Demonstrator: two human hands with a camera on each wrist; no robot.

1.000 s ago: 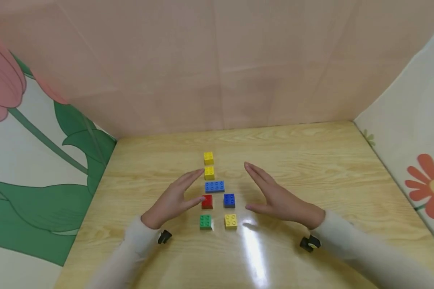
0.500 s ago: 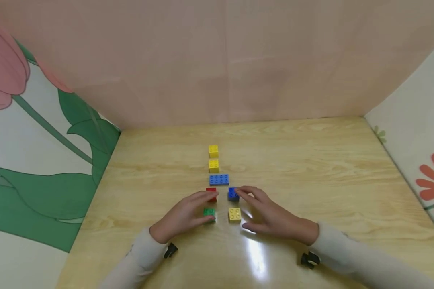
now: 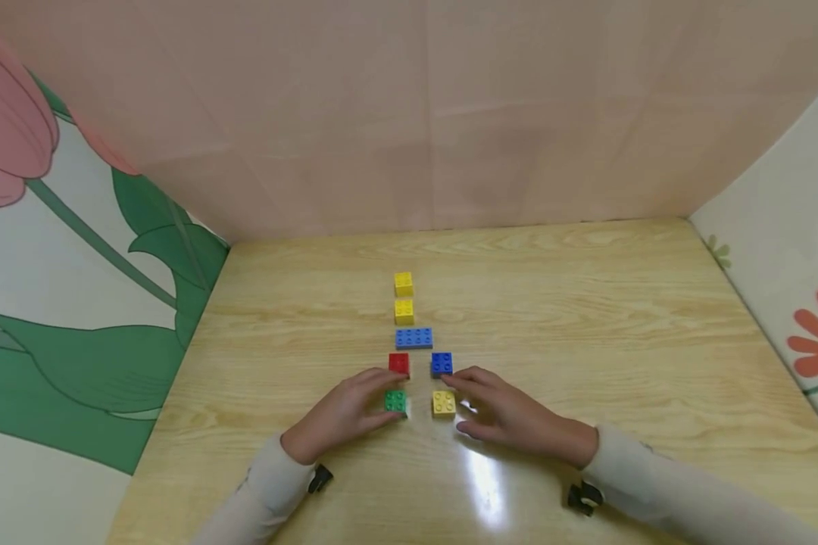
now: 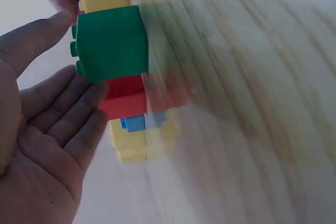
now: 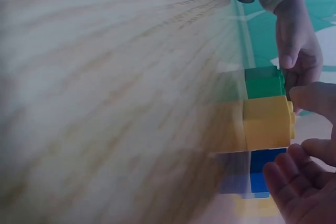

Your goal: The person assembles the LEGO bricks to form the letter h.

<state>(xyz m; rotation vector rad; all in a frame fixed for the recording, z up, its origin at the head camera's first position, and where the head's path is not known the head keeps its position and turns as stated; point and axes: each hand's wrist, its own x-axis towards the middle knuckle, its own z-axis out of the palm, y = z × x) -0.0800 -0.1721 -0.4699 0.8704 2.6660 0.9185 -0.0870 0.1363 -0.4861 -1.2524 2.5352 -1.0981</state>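
My left hand [image 3: 344,412] is held around the green brick [image 3: 394,401], thumb on the near side and fingers between it and the red brick [image 3: 398,364]. In the left wrist view a gap shows between thumb and fingers beside the green brick [image 4: 110,44]. My right hand [image 3: 518,416] is at the right of the pale yellow brick [image 3: 444,403], its fingertips by the dark blue brick [image 3: 441,363]. The right wrist view shows its thumb and fingers apart, next to the yellow brick [image 5: 266,123]. Neither hand grips a brick.
Beyond these, a long blue brick [image 3: 413,337] and two yellow bricks [image 3: 404,311] [image 3: 403,284] stand in a column on the wooden table [image 3: 552,303]. A pink wall covering [image 3: 423,113] rises at the back, with flower-patterned panels at both sides.
Both hands came inward and nearer the front bricks, then drew slightly back toward the body, uncovering more of the green and dark blue bricks. The head view shifted slightly.
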